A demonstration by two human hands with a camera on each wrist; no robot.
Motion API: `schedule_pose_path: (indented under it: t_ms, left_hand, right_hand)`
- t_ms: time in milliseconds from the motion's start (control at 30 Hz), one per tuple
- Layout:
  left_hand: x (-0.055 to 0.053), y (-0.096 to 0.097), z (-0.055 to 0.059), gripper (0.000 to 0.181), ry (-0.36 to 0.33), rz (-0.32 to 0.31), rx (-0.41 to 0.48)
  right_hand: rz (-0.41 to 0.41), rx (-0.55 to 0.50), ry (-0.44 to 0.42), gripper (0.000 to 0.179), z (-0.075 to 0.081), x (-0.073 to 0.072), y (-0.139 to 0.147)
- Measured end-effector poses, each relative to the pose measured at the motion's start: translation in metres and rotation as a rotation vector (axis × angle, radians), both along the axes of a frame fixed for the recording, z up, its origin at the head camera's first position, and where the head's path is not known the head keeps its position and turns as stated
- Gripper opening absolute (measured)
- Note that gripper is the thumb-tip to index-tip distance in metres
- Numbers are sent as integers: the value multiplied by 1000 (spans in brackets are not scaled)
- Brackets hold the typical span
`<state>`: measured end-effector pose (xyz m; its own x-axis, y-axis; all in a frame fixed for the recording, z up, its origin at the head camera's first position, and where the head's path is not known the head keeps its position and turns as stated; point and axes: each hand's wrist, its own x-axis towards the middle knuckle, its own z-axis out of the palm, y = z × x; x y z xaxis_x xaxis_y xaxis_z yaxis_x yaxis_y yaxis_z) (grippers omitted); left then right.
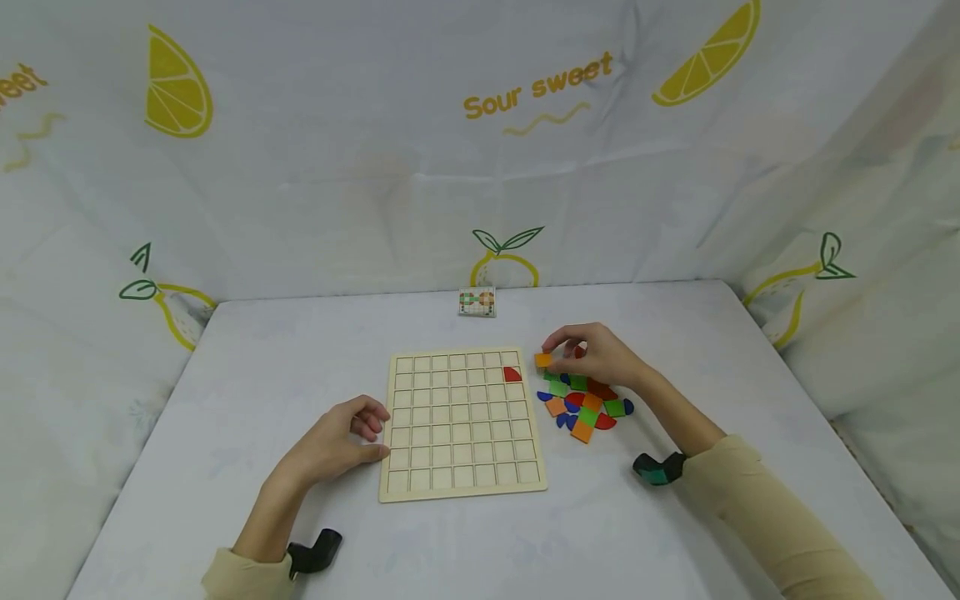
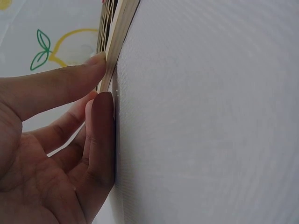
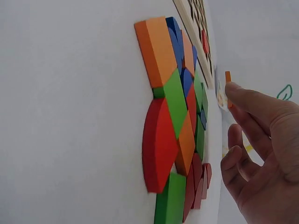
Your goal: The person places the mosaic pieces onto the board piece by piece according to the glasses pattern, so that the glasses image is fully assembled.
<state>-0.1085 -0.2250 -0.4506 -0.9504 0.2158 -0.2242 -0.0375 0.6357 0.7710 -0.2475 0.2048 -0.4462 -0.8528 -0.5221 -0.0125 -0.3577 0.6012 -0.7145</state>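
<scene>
Pinching a squarish orange block (image 1: 543,360) right of frame centre, the right hand (image 1: 597,357) should keep it level; the left hand (image 1: 336,437) (relaxed, touching its side) should steady the gridded wooden board (image 1: 461,493) at lower centre

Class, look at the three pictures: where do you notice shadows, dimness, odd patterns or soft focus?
Head view: fairly even light, a soft shadow beside the right sleeve, and the card too small to read; left wrist view: dim and greyish, with faint rippled lines across the tabletop; right wrist view: the near red piece fairly crisp, the leaf print softer.
</scene>
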Motion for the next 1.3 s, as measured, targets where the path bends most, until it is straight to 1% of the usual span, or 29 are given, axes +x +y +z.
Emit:
schedule_pose_path:
  t_ms: [167, 367, 633, 867, 1133, 1300]
  left_hand:
    - [0, 0, 0, 43, -5, -1, 7]
    - [0, 0, -1, 43, -4, 2, 5]
    - [0, 0, -1, 43, -11, 10, 6]
    - [0, 0, -1, 43, -9, 5, 11]
    - [1, 0, 0, 43, -11, 4, 13]
    - [1, 0, 1, 42, -11, 2, 16]
  right_hand:
    - [35, -37, -4, 25, 2, 2, -13]
    - [73, -80, -17, 24, -2, 4, -29]
    - [100, -83, -24, 23, -2, 7, -49]
    - [93, -83, -60, 22, -8, 7, -62]
    - [79, -69, -41, 22, -11, 8, -71]
    - [60, -61, -46, 23, -10, 11, -74]
